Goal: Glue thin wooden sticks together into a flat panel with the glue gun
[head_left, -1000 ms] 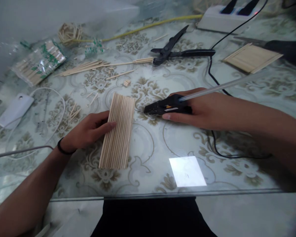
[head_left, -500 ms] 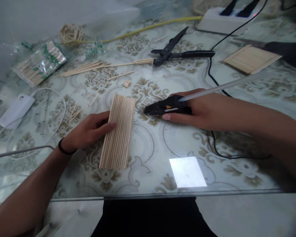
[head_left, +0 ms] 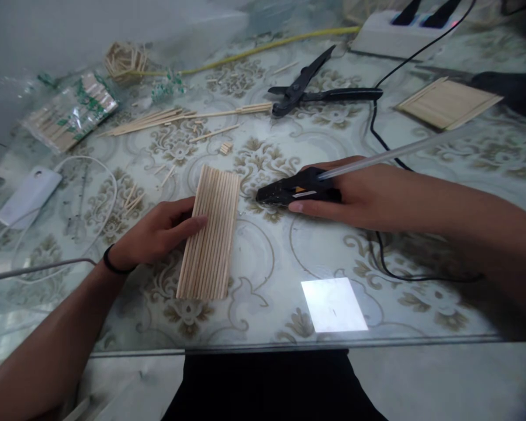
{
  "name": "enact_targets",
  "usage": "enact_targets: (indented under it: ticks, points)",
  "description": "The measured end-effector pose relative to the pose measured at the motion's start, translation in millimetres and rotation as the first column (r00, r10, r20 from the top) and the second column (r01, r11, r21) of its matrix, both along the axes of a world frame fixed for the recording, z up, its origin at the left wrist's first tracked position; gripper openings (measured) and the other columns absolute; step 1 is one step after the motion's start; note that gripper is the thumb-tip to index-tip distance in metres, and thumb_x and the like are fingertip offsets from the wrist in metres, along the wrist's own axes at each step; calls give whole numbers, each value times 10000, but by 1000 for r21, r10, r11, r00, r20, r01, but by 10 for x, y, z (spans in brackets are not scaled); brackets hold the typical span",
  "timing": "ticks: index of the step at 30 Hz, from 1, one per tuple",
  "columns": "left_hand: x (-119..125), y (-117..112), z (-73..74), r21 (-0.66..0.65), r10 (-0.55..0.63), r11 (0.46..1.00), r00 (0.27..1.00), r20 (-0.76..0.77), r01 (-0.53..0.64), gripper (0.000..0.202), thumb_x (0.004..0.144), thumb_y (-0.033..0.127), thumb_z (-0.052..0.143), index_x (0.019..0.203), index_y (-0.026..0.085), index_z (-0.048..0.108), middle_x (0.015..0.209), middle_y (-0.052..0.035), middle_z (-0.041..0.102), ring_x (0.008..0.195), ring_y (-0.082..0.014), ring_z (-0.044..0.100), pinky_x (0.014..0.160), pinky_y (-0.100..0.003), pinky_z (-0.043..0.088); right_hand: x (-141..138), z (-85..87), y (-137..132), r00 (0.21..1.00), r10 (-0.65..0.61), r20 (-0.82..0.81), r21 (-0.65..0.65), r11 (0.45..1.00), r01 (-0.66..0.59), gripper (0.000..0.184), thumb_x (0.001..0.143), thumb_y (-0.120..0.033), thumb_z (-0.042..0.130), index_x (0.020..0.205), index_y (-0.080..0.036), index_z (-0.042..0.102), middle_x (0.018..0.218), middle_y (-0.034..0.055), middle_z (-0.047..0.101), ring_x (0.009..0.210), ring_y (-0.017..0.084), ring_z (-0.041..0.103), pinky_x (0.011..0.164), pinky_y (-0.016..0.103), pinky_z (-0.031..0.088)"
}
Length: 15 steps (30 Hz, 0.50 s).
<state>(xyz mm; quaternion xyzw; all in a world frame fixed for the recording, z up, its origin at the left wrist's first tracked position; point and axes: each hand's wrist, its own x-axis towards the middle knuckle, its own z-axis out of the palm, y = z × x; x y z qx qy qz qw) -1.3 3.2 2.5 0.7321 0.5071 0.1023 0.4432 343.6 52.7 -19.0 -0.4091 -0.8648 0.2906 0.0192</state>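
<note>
My left hand (head_left: 169, 228) grips the left edge of a panel of thin wooden sticks (head_left: 213, 240) laid side by side, thumb on top and fingers underneath, mostly hidden. The panel is a slightly slanted rectangle. To its right, my right hand (head_left: 348, 196) is wrapped round a black glue gun (head_left: 304, 188), whose nozzle end points left toward the panel but stays apart from it. A clear glue stick (head_left: 377, 156) juts out of the gun's back over my wrist.
Black cutting pliers (head_left: 304, 90) lie open at the back. Loose sticks (head_left: 158, 121), a bagged stick pack (head_left: 72, 114) and a hexagonal stick frame (head_left: 125, 59) are at back left. A wooden square (head_left: 449, 104) and a power strip (head_left: 403, 38) sit at back right. A black cord (head_left: 381, 251) runs behind my right arm.
</note>
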Motion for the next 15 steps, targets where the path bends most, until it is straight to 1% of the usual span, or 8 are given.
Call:
enact_targets:
  ticks: [7, 10, 13, 15]
  points:
    - [-22, 1, -10, -2, 4, 1000, 1000, -2, -4, 479, 1005, 607, 568, 1027, 152, 716, 892, -19, 690, 787, -144, 585, 700, -233, 486, 0, -10, -13, 998, -50, 49, -11, 999, 50, 728, 949, -794, 365, 1099, -159, 688, 997, 94, 695, 803, 125, 594, 756, 264, 420]
    - [-23, 1, -8, 0, 7, 1000, 1000, -16, -7, 479, 1001, 609, 572, 1025, 153, 719, 910, -28, 706, 786, -149, 592, 697, -241, 491, 5, -19, -2, 999, -30, 36, -10, 999, 31, 722, 954, -793, 363, 1112, -165, 685, 1018, 94, 704, 806, 124, 594, 748, 266, 427]
    - [-20, 1, -9, 6, 7, 1000, 1000, -22, -7, 481, 1000, 609, 572, 1000, 151, 718, 924, -35, 718, 785, -152, 600, 698, -244, 494, 10, -30, 10, 1000, -8, 5, 4, 1000, 8, 683, 964, -773, 378, 1061, -163, 670, 931, 74, 684, 765, 108, 579, 708, 251, 412]
    - [-20, 2, -13, 10, 6, 1000, 1000, -16, -6, 473, 1001, 602, 574, 1016, 153, 723, 927, -32, 722, 794, -153, 607, 707, -243, 498, 12, -33, 12, 1000, -9, -15, 7, 1000, 10, 644, 964, -759, 401, 1043, -172, 656, 900, 57, 670, 752, 102, 576, 704, 245, 414]
